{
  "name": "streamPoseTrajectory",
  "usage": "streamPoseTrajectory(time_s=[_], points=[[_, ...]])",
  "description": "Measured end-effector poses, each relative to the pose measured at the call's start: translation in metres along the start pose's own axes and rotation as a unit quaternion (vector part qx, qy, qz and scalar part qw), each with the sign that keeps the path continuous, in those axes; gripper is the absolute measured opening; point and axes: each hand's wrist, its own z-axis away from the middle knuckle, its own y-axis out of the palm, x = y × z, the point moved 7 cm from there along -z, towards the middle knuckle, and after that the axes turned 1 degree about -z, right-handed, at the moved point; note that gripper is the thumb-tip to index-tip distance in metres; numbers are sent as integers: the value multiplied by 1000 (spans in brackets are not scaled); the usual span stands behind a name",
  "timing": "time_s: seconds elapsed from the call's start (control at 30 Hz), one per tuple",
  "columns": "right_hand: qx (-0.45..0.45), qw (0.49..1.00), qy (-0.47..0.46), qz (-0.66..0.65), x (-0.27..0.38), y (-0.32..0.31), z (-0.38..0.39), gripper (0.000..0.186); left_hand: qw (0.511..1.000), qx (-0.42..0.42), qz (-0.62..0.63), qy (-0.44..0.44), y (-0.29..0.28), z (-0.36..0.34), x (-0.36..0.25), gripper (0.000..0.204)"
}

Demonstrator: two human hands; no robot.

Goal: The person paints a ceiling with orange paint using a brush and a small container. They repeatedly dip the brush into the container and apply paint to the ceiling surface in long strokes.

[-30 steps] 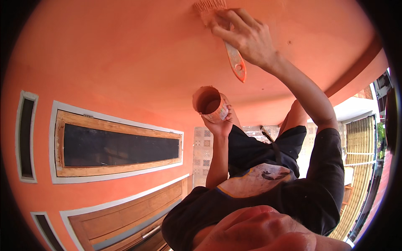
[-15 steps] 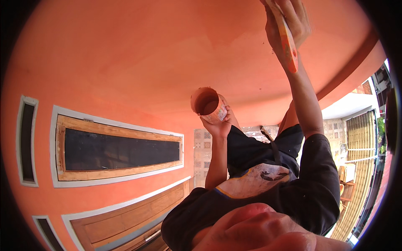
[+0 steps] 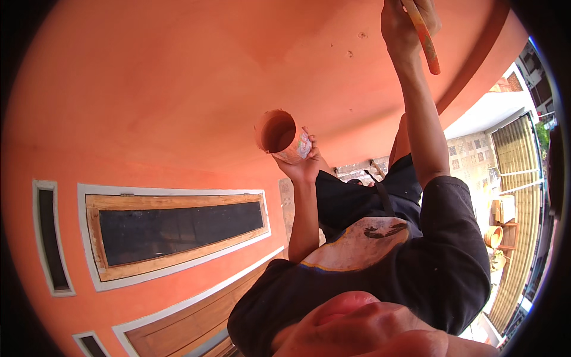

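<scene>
My left hand (image 3: pixel 302 169) is wrapped round a paint-smeared tub (image 3: pixel 294 150), held out in front of my body with its open top showing. The inside looks coated in orange-brown, though how full it is I cannot tell. High up at the top edge, my right hand (image 3: pixel 399 31) is closed on a paintbrush (image 3: pixel 427 44). Only the brush's orange-stained handle shows, sticking out below the fist; its bristles lie beyond the frame. Behind both hands spreads the orange wall (image 3: pixel 178 89), with darker patches near the top middle.
To the left are a wood-framed window (image 3: pixel 178 229) with white trim, a narrow window slot (image 3: pixel 52 238) and a wooden door (image 3: pixel 184 318). A dark curved band (image 3: pixel 476 59) crosses the wall at right. Beyond are bamboo blinds (image 3: pixel 516 178) and an orange pot (image 3: pixel 493 237).
The whole view has tilted. My right arm reaches higher in the picture, and the brush handle has swung up and to the right. The tub sits slightly farther left and up.
</scene>
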Motion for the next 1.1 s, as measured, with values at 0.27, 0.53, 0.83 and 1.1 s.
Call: streamPoseTrajectory(time_s=[0.27,0.53,0.83,1.1], points=[[369,921,-109,-62,50,23,125,35,999,15,-10,-44,20,-16,9,68],[-14,998,45,-28,-31,-17,35,18,999,9,2,-36,12,-14,4,69],[390,911,-62,-122,33,41,181,36,1000,6,8,-25,-10,-18,-2,69],[-27,990,66,-124,-56,-14,69,21,1000,-21,-14,-15,-12,-22,2,70]])
